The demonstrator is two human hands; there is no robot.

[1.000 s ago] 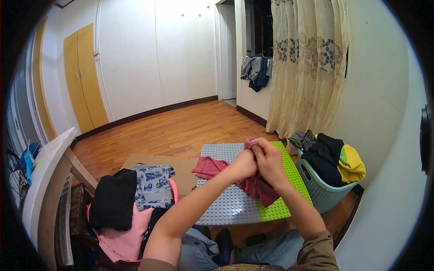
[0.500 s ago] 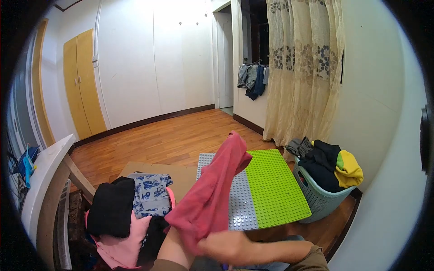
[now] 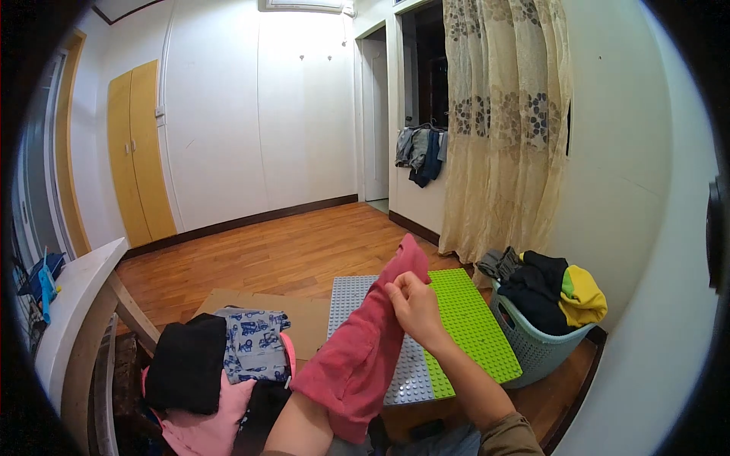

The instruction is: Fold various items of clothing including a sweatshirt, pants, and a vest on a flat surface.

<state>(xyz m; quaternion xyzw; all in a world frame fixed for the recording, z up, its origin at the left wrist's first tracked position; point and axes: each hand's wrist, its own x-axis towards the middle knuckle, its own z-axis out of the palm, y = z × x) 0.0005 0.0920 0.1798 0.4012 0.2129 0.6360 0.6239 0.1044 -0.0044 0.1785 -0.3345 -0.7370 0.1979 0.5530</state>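
Note:
A dusty-red garment (image 3: 357, 342) is drawn over my left forearm (image 3: 303, 425) like a sleeve. The cloth hides my left hand entirely, so its fingers cannot be seen. Toward the garment's far, narrow end, my right hand (image 3: 417, 310) pinches the fabric along its right side. Both arms reach out above a studded board (image 3: 475, 334), grey on its left part and lime green on its right.
At left lie folded clothes: a black piece (image 3: 186, 363), a grey one with blue vehicle prints (image 3: 257, 346) and a pink one (image 3: 209, 425). A laundry basket (image 3: 532, 346) holding clothes stands at right. A white table (image 3: 80, 292) borders the left; cardboard (image 3: 308, 323) lies on the wooden floor.
My right hand has moved up and away from the garment's near end to its far part. The garment now lies straighter along my left arm, and the view has tilted slightly upward.

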